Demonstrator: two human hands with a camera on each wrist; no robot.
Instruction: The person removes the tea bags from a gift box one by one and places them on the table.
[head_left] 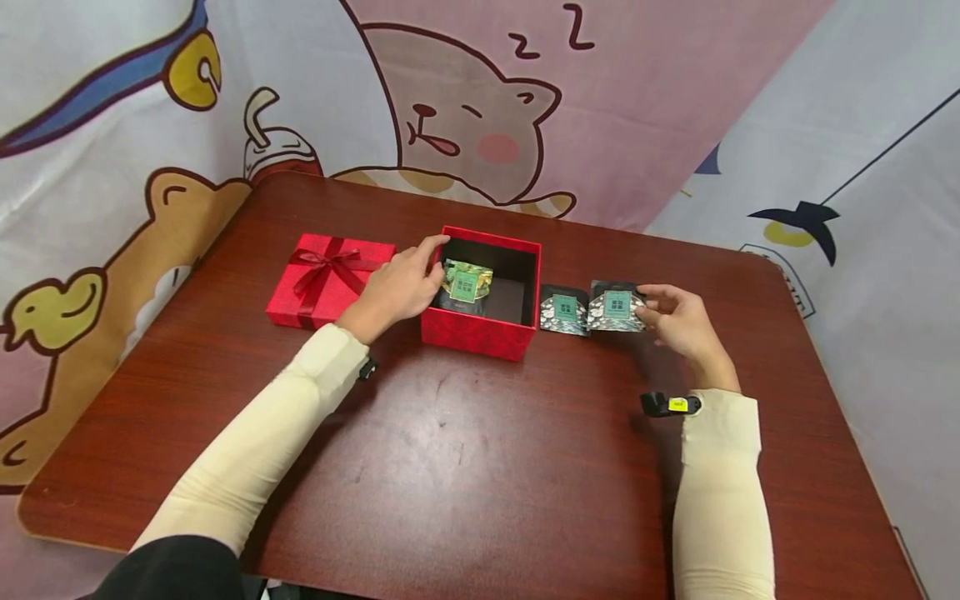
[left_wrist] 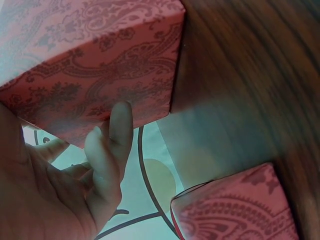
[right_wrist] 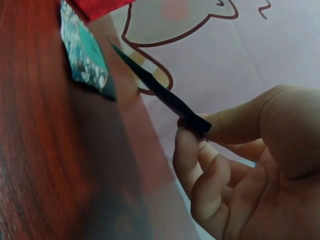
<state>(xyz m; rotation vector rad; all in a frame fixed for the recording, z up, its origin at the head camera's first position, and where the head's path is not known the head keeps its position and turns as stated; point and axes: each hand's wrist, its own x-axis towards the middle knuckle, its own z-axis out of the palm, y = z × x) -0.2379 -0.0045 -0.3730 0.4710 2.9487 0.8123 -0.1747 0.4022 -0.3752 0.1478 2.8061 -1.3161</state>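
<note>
An open red gift box (head_left: 476,335) stands on the table with a green-and-yellow packet (head_left: 467,287) inside at its left. My left hand (head_left: 402,285) rests at the box's left wall, fingertips against the patterned outside (left_wrist: 145,75) in the left wrist view. With thumb and fingertips, my right hand (head_left: 678,327) pinches the right edge of a black packet (head_left: 617,307) with a teal label. Seen edge-on in the right wrist view, that packet (right_wrist: 155,90) is tilted and thin. A second teal-labelled packet (head_left: 564,310) lies between it and the box.
The red lid (head_left: 322,283) with a dark red ribbon bow lies left of the box, behind my left wrist. Brown wooden table (head_left: 465,467) extends in front of the box. A cartoon-printed cloth (head_left: 637,108) hangs behind the table's far edge.
</note>
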